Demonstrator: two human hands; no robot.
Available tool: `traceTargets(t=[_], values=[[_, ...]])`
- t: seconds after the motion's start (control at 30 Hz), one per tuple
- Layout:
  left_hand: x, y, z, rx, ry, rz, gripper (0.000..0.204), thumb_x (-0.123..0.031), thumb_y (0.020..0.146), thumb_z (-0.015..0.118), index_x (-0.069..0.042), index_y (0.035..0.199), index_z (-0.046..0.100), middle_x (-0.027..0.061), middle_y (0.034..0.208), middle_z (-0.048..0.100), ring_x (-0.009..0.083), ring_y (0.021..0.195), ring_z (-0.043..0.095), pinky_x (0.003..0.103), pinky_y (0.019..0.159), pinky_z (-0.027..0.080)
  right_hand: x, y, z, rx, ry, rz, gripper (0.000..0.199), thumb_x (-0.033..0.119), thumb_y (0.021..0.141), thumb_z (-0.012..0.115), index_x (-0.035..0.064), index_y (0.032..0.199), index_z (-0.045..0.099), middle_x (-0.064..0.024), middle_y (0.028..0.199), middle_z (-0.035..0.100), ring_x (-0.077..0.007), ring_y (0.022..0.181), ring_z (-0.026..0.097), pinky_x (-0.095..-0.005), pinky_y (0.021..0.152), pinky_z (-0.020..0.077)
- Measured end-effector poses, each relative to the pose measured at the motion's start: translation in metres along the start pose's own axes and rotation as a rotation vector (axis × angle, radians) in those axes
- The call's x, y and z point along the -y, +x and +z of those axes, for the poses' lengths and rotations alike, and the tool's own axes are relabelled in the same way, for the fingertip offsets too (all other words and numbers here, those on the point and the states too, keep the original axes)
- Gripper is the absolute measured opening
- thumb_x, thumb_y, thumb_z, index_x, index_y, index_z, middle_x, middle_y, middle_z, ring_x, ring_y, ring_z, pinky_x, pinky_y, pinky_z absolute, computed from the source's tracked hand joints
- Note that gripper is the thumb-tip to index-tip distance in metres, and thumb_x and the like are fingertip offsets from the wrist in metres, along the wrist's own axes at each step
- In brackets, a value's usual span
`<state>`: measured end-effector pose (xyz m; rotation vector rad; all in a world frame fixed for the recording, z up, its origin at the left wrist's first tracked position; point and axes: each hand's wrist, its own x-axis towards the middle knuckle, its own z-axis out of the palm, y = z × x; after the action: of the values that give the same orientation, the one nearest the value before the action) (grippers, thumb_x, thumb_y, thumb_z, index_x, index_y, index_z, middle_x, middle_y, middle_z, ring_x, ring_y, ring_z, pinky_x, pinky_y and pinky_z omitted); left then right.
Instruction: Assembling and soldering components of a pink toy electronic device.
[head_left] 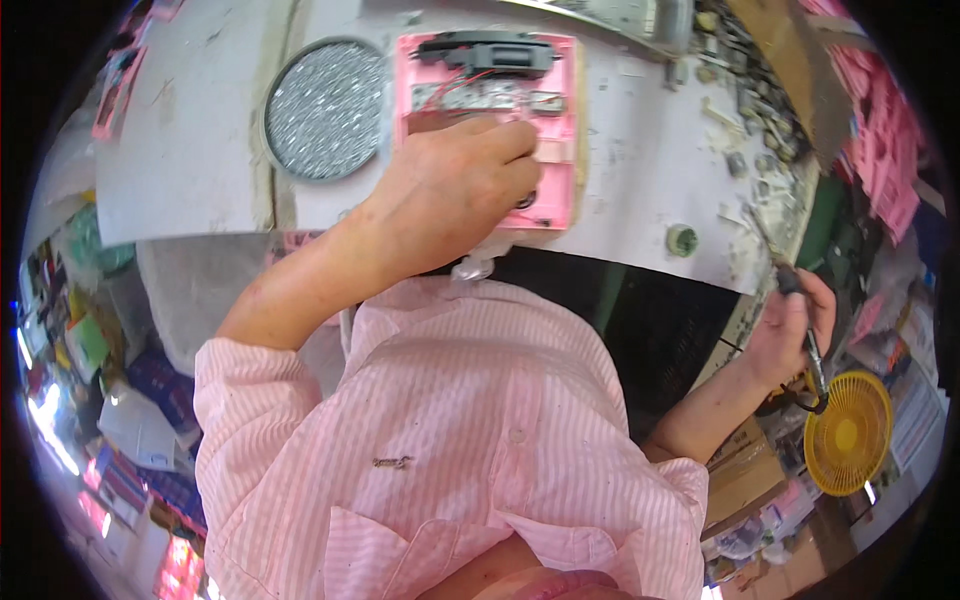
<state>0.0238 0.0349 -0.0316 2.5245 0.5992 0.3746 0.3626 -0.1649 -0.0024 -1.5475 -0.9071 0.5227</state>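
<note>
A pink plastic casing (562, 190) lies on the white worktop, with a dark grey component (500, 58) along its far side. Thin red wires and a metal plate (460, 96) sit nearer inside it. My left hand (455, 185) reaches over the casing, fingers bent and pressed together; whatever they grip is hidden beneath the hand. Out at the right edge of the worktop, my right hand (790, 325) is closed around the dark handle of a soldering iron (792, 285). Its thin tip points up and left toward the worktop, and a black cord hangs from its back end.
Left of the casing stands a round tray (268, 125) full of small silver metal pieces. A small green round container (682, 239) stands at right. Loose metal parts (765, 120) are heaped along the right edge. A yellow basket (848, 433) is below my right hand.
</note>
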Motion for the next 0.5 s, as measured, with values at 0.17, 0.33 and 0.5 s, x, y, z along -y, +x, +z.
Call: traceTargets(t=[0.17, 0.33, 0.5], values=[[-0.002, 0.000, -0.004, -0.016, 0.005, -0.012, 0.019, 0.001, 0.076, 0.071, -0.005, 0.094, 0.066, 0.0100, 0.095, 0.063, 0.0315, 0.088, 0.065, 0.041, 0.074, 0.053, -0.008, 0.009, -0.126, -0.630, -0.201, -0.043, 0.014, 0.005, 0.092, 0.066, 0.0029, 0.106, 0.063, -0.0078, 0.092, 0.067, -0.0115, 0.067, 0.056, -0.0254, 0.068, 0.0505], [-0.012, 0.005, -0.002, -0.068, 0.022, -0.009, 0.019, 0.002, 0.075, 0.072, -0.003, 0.092, 0.066, 0.0100, 0.096, 0.063, 0.0309, 0.087, 0.065, 0.040, 0.074, 0.053, 0.005, -0.007, -0.184, -0.951, -0.255, -0.162, 0.007, 0.003, 0.089, 0.064, 0.0053, 0.096, 0.064, -0.0030, 0.088, 0.064, -0.0133, 0.075, 0.059, -0.0259, 0.068, 0.0481], [-0.013, 0.012, 0.000, -0.058, 0.014, 0.008, 0.021, 0.003, 0.077, 0.071, -0.003, 0.096, 0.066, 0.0124, 0.101, 0.062, 0.0312, 0.085, 0.065, 0.040, 0.073, 0.053, -0.028, 0.009, -0.214, -0.933, -0.577, -0.210, 0.010, 0.008, 0.087, 0.071, 0.0032, 0.095, 0.067, -0.0025, 0.085, 0.061, -0.0101, 0.075, 0.056, -0.0246, 0.067, 0.0444]])
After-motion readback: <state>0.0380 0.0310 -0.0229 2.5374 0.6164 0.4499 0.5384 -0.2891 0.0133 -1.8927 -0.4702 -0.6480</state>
